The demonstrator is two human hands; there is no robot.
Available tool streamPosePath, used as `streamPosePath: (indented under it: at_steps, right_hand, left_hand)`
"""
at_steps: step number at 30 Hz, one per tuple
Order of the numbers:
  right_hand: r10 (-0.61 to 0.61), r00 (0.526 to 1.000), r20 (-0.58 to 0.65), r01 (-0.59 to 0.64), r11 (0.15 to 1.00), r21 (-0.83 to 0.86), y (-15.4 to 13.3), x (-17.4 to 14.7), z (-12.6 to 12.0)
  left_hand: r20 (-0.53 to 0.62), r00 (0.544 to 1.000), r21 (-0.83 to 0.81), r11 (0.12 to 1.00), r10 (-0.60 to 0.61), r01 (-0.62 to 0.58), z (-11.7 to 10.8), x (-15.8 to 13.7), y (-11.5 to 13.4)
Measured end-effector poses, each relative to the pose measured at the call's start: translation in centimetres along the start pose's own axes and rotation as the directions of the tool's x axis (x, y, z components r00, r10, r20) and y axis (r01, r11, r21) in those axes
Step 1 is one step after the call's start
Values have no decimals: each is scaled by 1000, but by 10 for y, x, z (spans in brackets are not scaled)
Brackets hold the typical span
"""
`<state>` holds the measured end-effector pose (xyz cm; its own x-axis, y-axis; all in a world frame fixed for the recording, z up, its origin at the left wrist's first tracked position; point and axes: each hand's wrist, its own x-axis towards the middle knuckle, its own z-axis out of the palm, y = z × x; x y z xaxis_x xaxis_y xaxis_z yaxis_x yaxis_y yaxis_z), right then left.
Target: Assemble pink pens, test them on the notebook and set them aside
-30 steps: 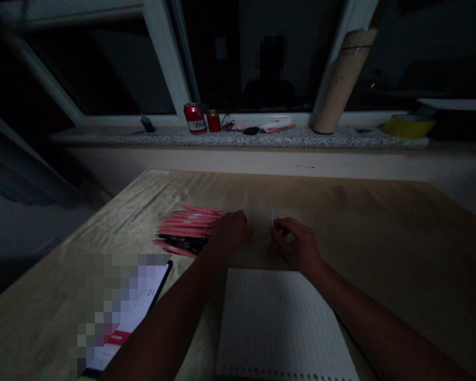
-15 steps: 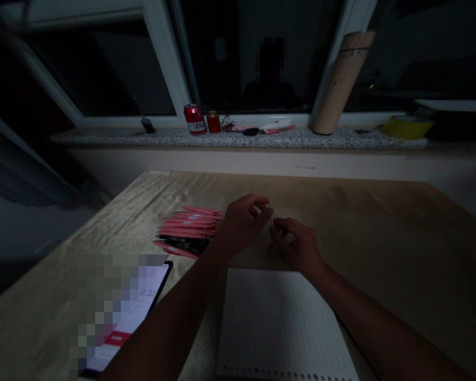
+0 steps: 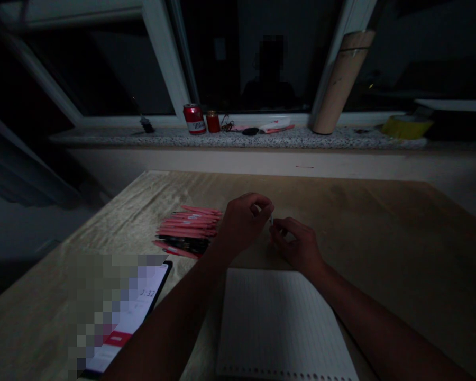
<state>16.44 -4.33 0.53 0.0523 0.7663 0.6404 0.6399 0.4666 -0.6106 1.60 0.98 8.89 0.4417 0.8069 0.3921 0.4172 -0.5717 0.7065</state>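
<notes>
My left hand (image 3: 244, 223) is closed in a pinch above the table, beyond the notebook's top edge. Between its fingertips and those of my right hand (image 3: 300, 246) runs a thin pale stick-like piece (image 3: 272, 219), mostly covered by the fingers; its exact kind cannot be made out. My right hand pinches the lower end, slightly nearer to me. Left of my left hand lies a pile of pink pens (image 3: 190, 225), with several black ones among them. An open lined spiral notebook (image 3: 280, 323) lies beneath my forearms.
A lit phone (image 3: 133, 317) with a running timer lies at the left, partly behind my left forearm. On the granite windowsill (image 3: 174, 138) stand a red can (image 3: 194, 119), a small red jar (image 3: 213, 122), a tall tan cylinder (image 3: 343, 84) and a yellow roll (image 3: 406, 127).
My left fingertips have shifted very slightly around the thin piece, whose upper end shows less. The phone's timer has advanced by a second. Everything else stays in place.
</notes>
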Motion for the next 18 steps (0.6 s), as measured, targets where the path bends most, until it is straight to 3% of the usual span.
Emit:
streamPosePath:
  at_steps: [10, 13, 18]
  right_hand:
    - [8, 1000, 3, -8, 1000, 6, 3, -2, 1]
    - [7, 1000, -3, -7, 1000, 12, 4, -2, 1]
    - [4, 1000, -1, -4, 1000, 20, 5, -2, 2]
  left_hand:
    - [-175, 982, -93, 994, -65, 49, -8, 6, -12]
    - [-154, 987, 48, 998, -36, 44, -6, 8, -25]
    - [35, 999, 296, 955, 0, -11, 8, 6, -47]
